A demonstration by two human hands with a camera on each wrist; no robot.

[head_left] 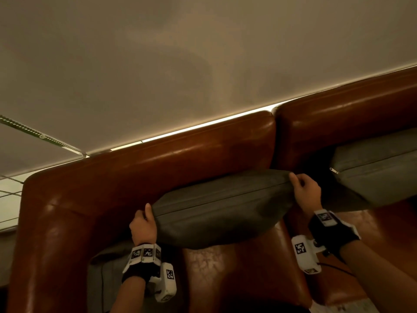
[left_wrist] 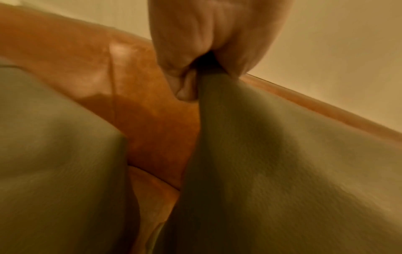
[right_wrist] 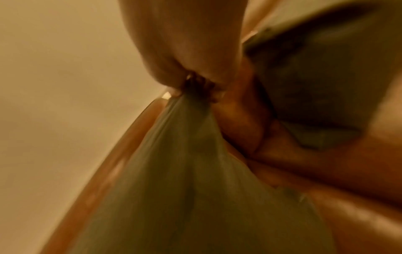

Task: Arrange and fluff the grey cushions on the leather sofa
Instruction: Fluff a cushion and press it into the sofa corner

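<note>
Nearest your head camera are your two forearms, each strapped with a black wrist band (head_left: 144, 260) carrying white blocks printed with black-and-white square marker codes; no readable words, brands or labels show anywhere.

Take the brown leather sofa (head_left: 158, 159) as your landmark. It fills the lower half of the head view, its backrest running up to the right under a pale roller blind (head_left: 203, 53) with a bead chain (head_left: 33, 132) at the left.

You hold the largest grey cushion (head_left: 221, 211) in the air in front of the sofa's backrest and above its seat, stretched lengthwise between your hands, its seam running along the top face. A second grey cushion (head_left: 372, 168), with a small zip pull (head_left: 334, 170) at its near corner, leans against the sofa's backrest to the right. A third grey cushion (head_left: 106, 274) lies on the sofa seat at the left, by the armrest, below your left wrist.

Your left hand (head_left: 143, 227) is clenched round the held cushion's left corner, thumb up along the fabric; the left wrist view shows the cloth bunched inside the fist. Your right hand (head_left: 304, 190) grips the right corner, fingers curled over the top edge; the right wrist view, blurred, shows the fabric gathered in that fist.
</note>
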